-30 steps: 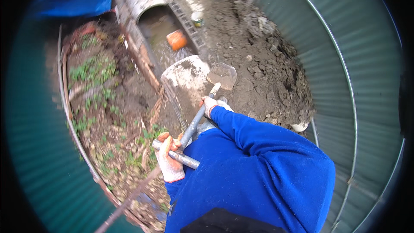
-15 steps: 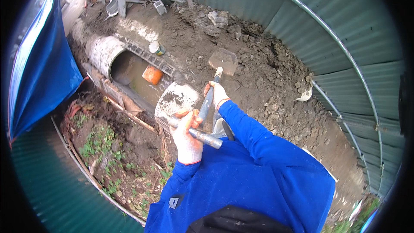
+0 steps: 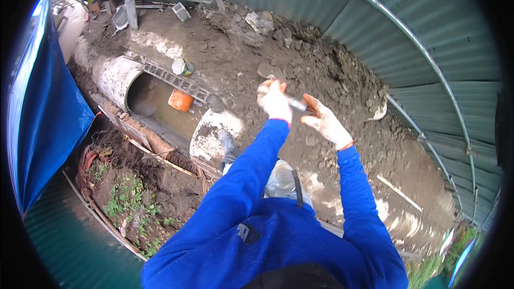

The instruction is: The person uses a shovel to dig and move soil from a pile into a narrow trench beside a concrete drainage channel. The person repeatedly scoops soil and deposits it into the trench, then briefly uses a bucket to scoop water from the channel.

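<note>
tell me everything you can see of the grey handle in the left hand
The grey handle looks like a round metal tube, slightly blurred. The left hand wraps it; a stub sticks out, slanting toward the picture's lower right, near the open right hand. Whether that hand touches it is unclear. Soil shows beneath; its far part is blurred.

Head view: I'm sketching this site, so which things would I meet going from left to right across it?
Blue tarp, orange container, grey boot, left grip, right grip, white stick.
</note>
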The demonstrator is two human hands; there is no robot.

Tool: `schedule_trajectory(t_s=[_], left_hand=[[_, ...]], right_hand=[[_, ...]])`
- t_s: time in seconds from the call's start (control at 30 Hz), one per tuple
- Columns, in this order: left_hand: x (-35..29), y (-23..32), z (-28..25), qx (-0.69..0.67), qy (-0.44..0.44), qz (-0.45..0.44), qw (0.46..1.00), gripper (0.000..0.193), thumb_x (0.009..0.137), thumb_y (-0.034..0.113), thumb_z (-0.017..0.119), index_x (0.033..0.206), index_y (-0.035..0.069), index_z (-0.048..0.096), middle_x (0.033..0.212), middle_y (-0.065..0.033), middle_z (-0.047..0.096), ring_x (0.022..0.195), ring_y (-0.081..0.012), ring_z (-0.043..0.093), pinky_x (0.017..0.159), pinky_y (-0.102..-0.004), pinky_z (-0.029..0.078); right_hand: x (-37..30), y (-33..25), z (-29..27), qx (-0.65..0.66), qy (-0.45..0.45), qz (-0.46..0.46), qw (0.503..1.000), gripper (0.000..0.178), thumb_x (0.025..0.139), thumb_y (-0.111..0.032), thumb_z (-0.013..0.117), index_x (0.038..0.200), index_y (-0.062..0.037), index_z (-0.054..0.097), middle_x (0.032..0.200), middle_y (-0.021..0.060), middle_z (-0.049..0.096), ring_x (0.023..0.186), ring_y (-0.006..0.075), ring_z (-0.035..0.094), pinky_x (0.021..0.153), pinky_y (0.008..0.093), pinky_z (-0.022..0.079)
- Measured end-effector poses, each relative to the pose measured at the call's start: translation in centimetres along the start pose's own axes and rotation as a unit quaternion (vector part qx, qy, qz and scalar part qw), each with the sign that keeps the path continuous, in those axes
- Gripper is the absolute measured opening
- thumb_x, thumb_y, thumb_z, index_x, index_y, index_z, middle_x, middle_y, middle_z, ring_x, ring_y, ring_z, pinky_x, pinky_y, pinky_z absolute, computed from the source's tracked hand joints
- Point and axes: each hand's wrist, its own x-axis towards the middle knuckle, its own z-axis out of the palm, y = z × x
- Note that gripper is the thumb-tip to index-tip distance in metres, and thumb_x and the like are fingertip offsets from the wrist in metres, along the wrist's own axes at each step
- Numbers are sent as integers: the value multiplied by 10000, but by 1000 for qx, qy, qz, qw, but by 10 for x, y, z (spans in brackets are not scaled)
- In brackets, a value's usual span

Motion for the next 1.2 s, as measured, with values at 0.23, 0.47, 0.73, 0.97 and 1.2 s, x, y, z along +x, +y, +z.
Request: schedule_trajectory(t_s=[0.23,0.47,0.73,0.97,1.2], left_hand=[[22,22,9,41,-206,-34,977,124,901,58,722,1012,43,666,889,-54,704,776,-165,676,706,-323,552],[69,68,-40,162,-201,-9,966,129,885,91,760,1000,40,733,915,-22,727,784,-110,653,701,-283,538],[98,69,22,242,-211,10,947,294,815,90,799,1077,13,691,998,-68,704,888,-170,657,816,-322,550],[129,77,99,121,-239,4,964,179,801,26,713,976,44,680,965,-40,710,859,-153,661,788,-312,549],[177,135,178,153,-220,-62,962,176,808,-19,718,969,32,668,901,-61,706,813,-173,664,770,-322,547]], right_hand=[[79,-53,41,-465,45,-8,884,574,802,-280,775,1307,-79,589,1121,191,661,1038,394,670,899,496,539],[108,-56,137,-534,12,102,839,554,971,-238,514,1492,-61,447,945,226,732,868,416,719,772,522,567],[163,-65,117,-519,96,106,842,286,986,-273,517,1094,-78,697,892,218,732,858,428,716,758,533,565],[231,-94,87,-492,106,53,862,281,966,-276,538,994,-85,742,930,218,738,889,427,715,785,522,571],[324,-129,77,-449,86,36,889,258,918,-237,563,939,-32,719,880,239,727,865,423,719,777,520,571]])
